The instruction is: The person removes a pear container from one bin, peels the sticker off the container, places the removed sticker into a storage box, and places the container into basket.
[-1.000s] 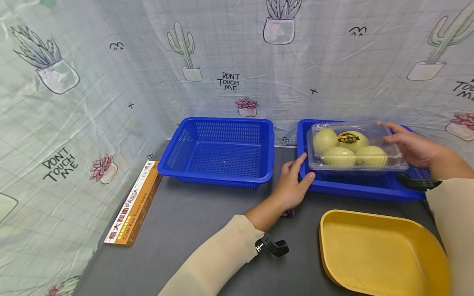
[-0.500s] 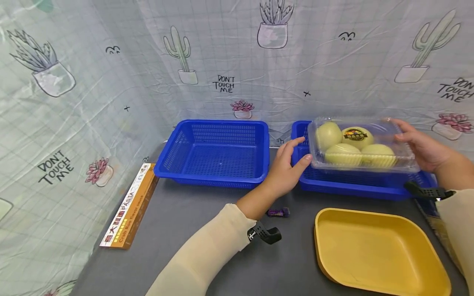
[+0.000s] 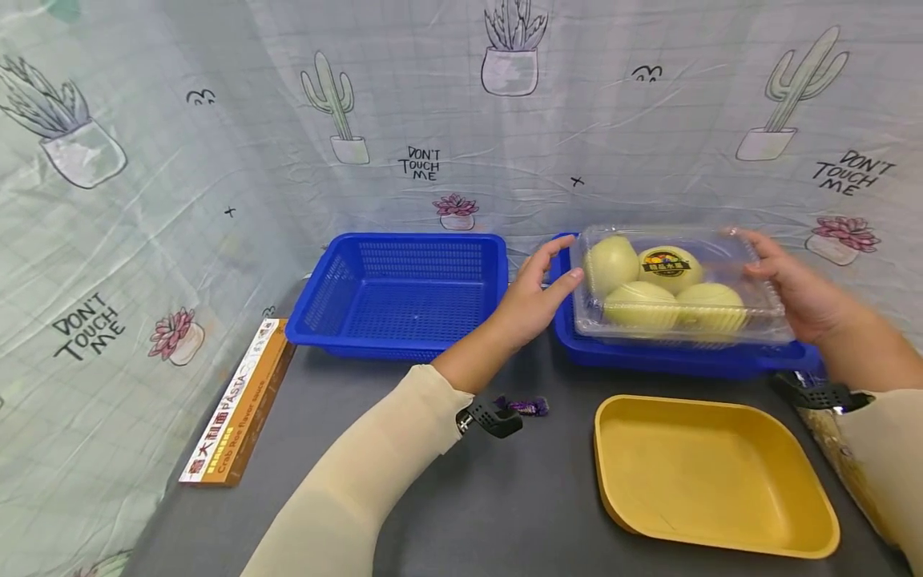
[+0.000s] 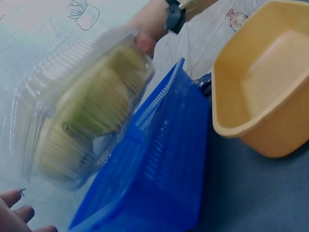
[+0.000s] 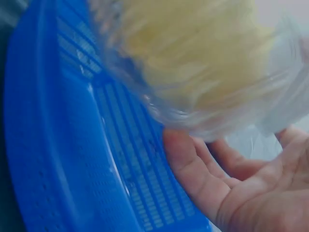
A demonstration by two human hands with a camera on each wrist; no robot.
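- My right hand point(image 3: 789, 292) grips the clear fruit box point(image 3: 674, 288) at its far end, lifted over the right blue basket point(image 3: 671, 359)
- My left hand point(image 3: 530, 300), fingers relaxed, touches its near end
- One-ended grip: I judge the box could tilt, pop open, spill onto the tabletop point(image 3: 505, 489)

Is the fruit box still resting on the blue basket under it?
Apart. The left wrist view shows the fruit box lifted off the blue basket, with backdrop visible between them.
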